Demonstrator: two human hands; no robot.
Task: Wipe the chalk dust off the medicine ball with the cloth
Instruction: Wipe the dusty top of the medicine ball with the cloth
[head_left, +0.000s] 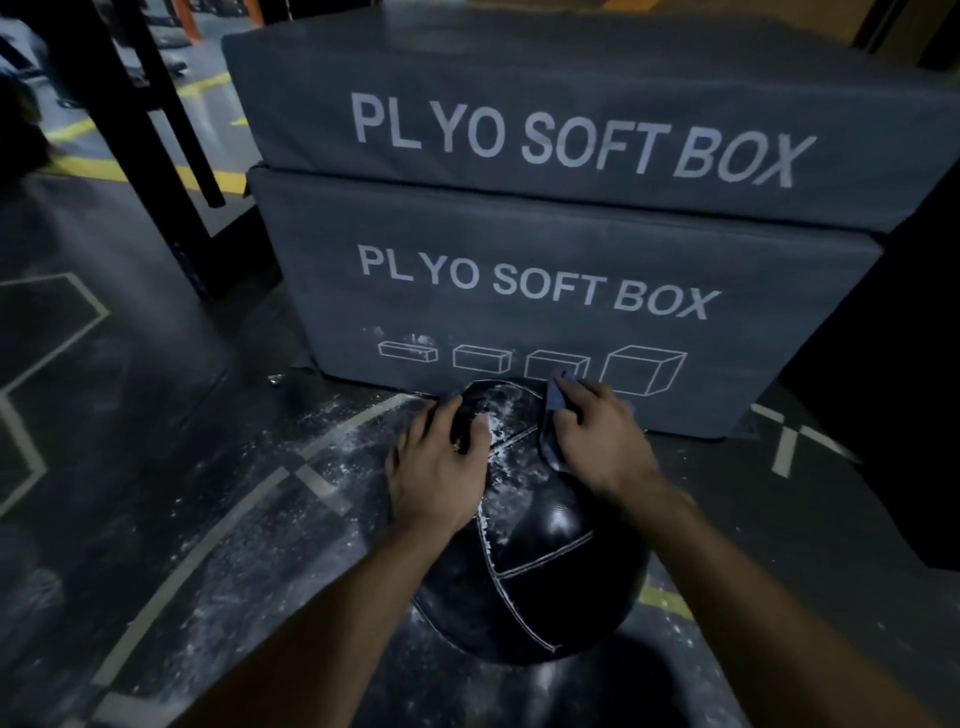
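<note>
Two grey fabric-covered foam boxes fill the upper centre and right of the frame, the upper grey fabric-covered box (571, 104) stacked on the lower grey fabric-covered box (545, 291), each printed "PLYO SOFT BOX" in white; the lower also carries four white box outlines. A black metal rack upright (156, 130) stands at upper left. The dark rubber gym floor (156, 441) bears white lines, yellow stripes and scattered white powder.

Gym, two stacked grey foam boxes (545, 218) printed "PLYO SOFT BOX", dark rubber floor (156, 467) with painted lines and chalk dust, black rack upright (171, 130), stitched medicine ball (535, 561)
</note>
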